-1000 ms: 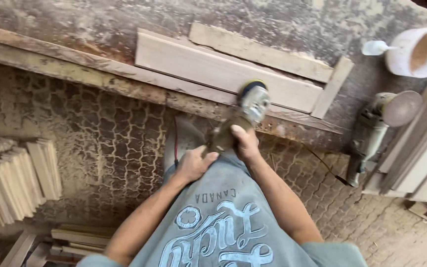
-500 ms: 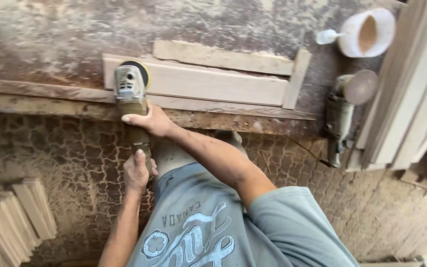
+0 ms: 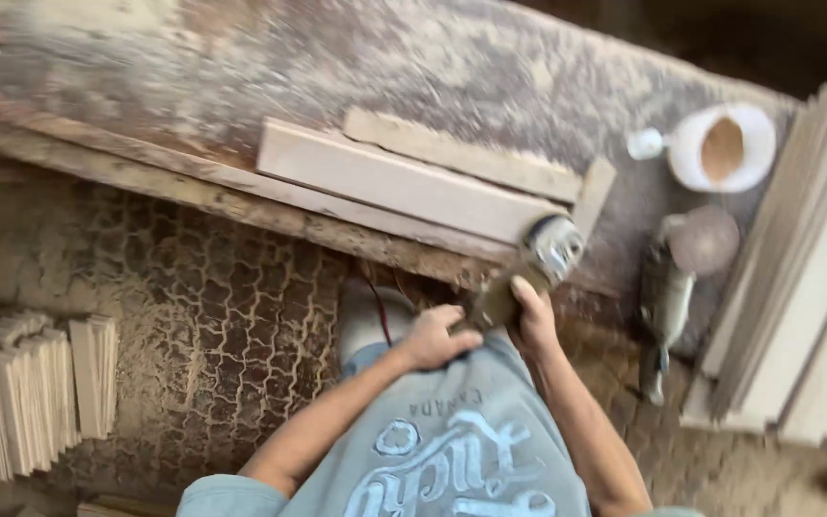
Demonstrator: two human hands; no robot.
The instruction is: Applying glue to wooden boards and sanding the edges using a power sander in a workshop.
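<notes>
Both my hands grip an angle grinder [image 3: 538, 263]. My right hand [image 3: 533, 321] holds its body just behind the round head, and my left hand [image 3: 437, 337] holds the rear handle. The grinder's head rests at the near right end of a pale wooden board [image 3: 394, 182] that lies flat on a dusty workbench [image 3: 241, 67]. A thinner wooden strip [image 3: 461, 156] lies along the board's far side, and a short piece [image 3: 593, 196] stands at its right end.
A second angle grinder [image 3: 667, 297] lies on the bench to the right, beside a white cup [image 3: 720, 148] with brown powder in it. Long boards [image 3: 806, 278] lean at the far right. Stacked small wooden slats [image 3: 31, 393] sit on the patterned floor at left.
The grinder has swept from the board's left end back to its right end, and both hands moved with it. The view has shifted left.
</notes>
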